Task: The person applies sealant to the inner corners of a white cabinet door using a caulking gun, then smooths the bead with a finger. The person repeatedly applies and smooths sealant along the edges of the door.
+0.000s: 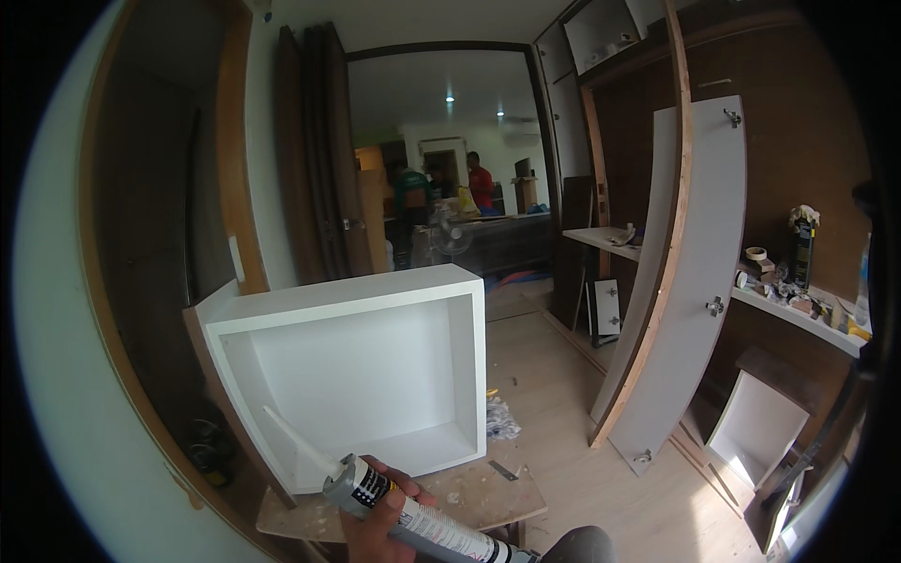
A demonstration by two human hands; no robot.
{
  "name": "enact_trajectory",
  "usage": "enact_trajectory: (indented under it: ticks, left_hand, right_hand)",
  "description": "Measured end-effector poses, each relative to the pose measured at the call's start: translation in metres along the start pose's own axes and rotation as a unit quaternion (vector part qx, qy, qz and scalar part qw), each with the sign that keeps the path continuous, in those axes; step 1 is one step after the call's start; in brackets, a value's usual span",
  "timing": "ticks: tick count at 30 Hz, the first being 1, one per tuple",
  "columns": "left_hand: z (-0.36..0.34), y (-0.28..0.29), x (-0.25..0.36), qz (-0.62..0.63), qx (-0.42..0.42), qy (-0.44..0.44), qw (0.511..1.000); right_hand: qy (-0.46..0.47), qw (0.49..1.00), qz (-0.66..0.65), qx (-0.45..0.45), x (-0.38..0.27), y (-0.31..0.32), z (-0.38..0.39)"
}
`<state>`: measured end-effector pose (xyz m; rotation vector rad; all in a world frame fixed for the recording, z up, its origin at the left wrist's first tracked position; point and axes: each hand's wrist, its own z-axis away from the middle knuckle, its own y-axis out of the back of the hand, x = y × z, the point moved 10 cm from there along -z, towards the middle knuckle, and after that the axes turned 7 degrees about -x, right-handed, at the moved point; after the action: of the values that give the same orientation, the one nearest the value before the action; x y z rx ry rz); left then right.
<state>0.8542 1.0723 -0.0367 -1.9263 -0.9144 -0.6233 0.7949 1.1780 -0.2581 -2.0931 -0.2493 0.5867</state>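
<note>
My left hand (368, 537) is wrapped round the front part of a caulking gun loaded with a sealant cartridge (436, 527), thumb on the near side. Its long pale nozzle (298, 437) points up and left, its tip in front of the box's lower left inner side; whether it touches cannot be told. The white open-fronted cabinet box (345, 302) stands on a stained low wooden bench (521, 499), its open side facing me. A small flat metal piece (503, 470) lies on the bench by the box's lower right corner. My right hand is out of view.
A crumpled rag (502, 418) lies on the floor behind the bench. To the right lean a tall grey door panel (699, 272) with hinges and a wooden strip (657, 319). A cluttered shelf (807, 324) is at far right. Other people (480, 183) appear in the background.
</note>
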Motion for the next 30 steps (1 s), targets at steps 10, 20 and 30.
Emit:
enact_trajectory:
  ticks: [10,20,30]
  left_hand:
    - [0.011,-0.008,0.056,-0.044,0.085,-0.102,0.990]
    - [0.016,0.007,0.055,-0.139,0.079,-0.048,0.986]
    - [0.017,0.012,0.046,-0.134,0.070,-0.035,0.988]
  right_hand:
    - [-0.052,0.997,-0.044,-0.036,0.018,0.008,-0.011]
    - [-0.055,0.985,-0.162,-0.030,0.047,-0.012,-0.012]
    - [-0.145,0.964,-0.195,0.111,0.078,0.091,0.040]
